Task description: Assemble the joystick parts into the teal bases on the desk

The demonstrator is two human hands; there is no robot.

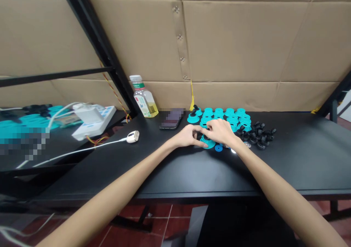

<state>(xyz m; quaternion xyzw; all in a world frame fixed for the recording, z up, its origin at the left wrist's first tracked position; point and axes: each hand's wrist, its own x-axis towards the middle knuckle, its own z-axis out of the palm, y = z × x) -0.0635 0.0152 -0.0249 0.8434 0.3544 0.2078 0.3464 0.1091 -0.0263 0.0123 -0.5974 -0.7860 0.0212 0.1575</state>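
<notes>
The turquoise flanged base (210, 144) is gripped between the narrowed fingers of the left hand (188, 135). Above it, the right hand (221, 131) is bent; whether something is pinched there cannot be told. The base is judged light, stiff, perhaps slippery, and is best taken by its wide rim, below the fingers.
</notes>
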